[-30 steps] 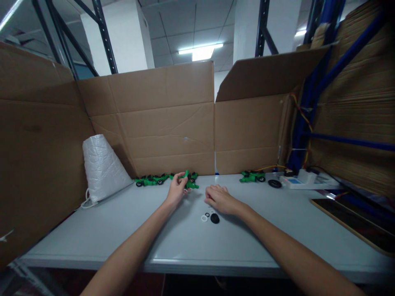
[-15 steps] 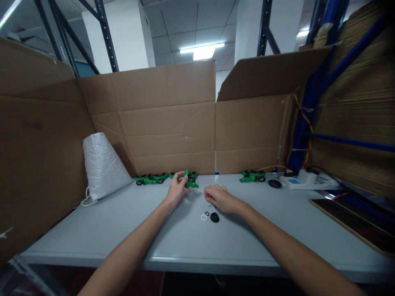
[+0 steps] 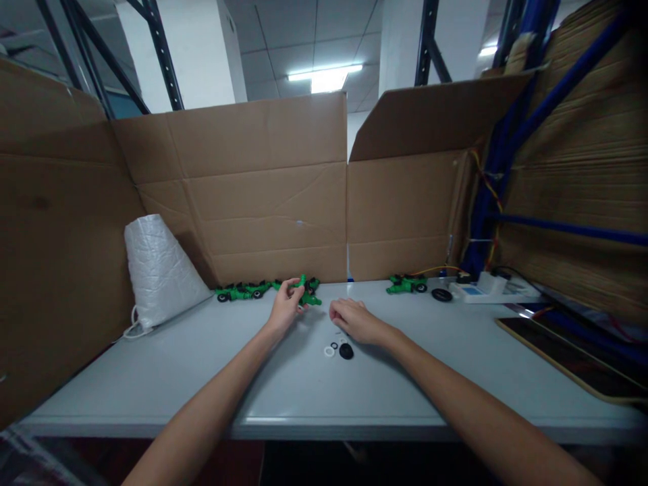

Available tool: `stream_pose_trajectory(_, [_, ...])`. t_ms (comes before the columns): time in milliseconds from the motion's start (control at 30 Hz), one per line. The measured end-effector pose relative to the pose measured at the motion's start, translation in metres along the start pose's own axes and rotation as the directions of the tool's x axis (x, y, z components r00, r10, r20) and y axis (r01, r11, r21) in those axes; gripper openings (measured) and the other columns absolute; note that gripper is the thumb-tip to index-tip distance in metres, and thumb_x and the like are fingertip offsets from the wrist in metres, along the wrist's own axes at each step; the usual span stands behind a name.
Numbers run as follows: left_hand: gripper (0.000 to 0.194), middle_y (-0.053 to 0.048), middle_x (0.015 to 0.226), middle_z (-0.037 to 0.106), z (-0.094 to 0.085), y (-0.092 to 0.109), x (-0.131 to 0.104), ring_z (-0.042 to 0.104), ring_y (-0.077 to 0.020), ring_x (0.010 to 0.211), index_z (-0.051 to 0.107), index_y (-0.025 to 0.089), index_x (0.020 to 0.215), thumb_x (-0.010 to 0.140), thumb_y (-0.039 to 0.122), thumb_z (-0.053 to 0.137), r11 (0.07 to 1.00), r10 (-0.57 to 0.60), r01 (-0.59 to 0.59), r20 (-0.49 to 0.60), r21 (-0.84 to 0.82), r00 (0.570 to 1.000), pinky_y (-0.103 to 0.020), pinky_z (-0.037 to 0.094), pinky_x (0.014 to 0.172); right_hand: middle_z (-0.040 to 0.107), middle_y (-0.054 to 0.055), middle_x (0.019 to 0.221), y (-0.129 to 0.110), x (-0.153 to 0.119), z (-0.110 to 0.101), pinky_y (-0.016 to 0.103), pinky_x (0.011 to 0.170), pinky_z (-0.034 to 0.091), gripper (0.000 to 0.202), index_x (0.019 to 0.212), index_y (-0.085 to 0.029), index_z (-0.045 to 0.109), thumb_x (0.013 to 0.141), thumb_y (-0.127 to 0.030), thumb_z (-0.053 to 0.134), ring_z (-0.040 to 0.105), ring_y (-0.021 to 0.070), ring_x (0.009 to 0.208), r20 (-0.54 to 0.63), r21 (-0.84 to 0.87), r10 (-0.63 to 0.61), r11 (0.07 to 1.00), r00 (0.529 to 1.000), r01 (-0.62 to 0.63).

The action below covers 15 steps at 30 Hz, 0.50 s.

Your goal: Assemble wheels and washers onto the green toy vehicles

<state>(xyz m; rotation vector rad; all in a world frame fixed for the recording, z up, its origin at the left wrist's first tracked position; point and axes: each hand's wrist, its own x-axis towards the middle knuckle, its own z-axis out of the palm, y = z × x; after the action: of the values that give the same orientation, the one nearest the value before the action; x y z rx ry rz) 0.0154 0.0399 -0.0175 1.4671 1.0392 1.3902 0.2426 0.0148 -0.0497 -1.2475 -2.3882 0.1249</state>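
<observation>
Green and branched, a small part sits near the centre of the frame, gripped in the fingers of the left hand. Just right of it, the right hand has its fingers curled inward; whether they hold anything, I cannot tell. Lower in the frame, a black disc, a white ring and a black ring lie close together on the table.

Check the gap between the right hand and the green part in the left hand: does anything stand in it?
Nothing visible stands between the right hand and the green part in the left hand. The black disc lies nearer the camera, outside that gap.
</observation>
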Motion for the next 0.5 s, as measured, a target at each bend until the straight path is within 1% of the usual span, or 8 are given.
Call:
stream_pose_trajectory(267, [0.051, -0.001, 0.088, 0.063, -0.0009, 0.0004, 0.0012, 0.067, -0.0105, 0.057, 0.057, 0.015, 0.126, 0.09, 0.048, 0.074, 1.0, -0.008, 0.008, -0.008, 0.002, 1.0, -0.018, 0.046, 0.046, 0.065, 0.006, 0.103, 0.0001, 0.0028, 0.0017, 0.031, 0.082, 0.029, 0.008, 0.1, -0.021, 0.061, 0.101, -0.017, 0.054, 0.054, 0.0218, 0.101, 0.004, 0.0, 0.01, 1.0, 1.0, -0.01])
stream_pose_trajectory(400, [0.052, -0.001, 0.088, 0.063, -0.0006, 0.0001, 0.0014, 0.066, -0.0107, 0.056, 0.057, 0.015, 0.126, 0.09, 0.048, 0.073, 1.0, 0.02, -0.02, 0.0, 0.005, 1.0, -0.019, 0.046, 0.045, 0.065, 0.006, 0.103, -0.0033, 0.0017, -0.0008, 0.031, 0.082, 0.029, 0.008, 0.099, -0.021, 0.061, 0.101, -0.017, 0.054, 0.054, 0.0218, 0.101, 0.0, 0.008, 0.018, 1.0, 1.0, -0.018])
stream_pose_trajectory(500, [0.052, 0.0, 0.086, 0.062, -0.0023, 0.0001, 0.0031, 0.066, -0.0111, 0.055, 0.057, 0.015, 0.126, 0.09, 0.049, 0.071, 0.999, 0.051, -0.05, -0.023, 0.016, 0.998, -0.019, 0.046, 0.044, 0.065, 0.006, 0.103, -0.0063, 0.0013, -0.0029, 0.031, 0.081, 0.028, 0.009, 0.099, -0.021, 0.061, 0.102, -0.017, 0.053, 0.054, 0.0216, 0.1, 0.013, -0.004, 0.025, 1.0, 1.0, -0.025])
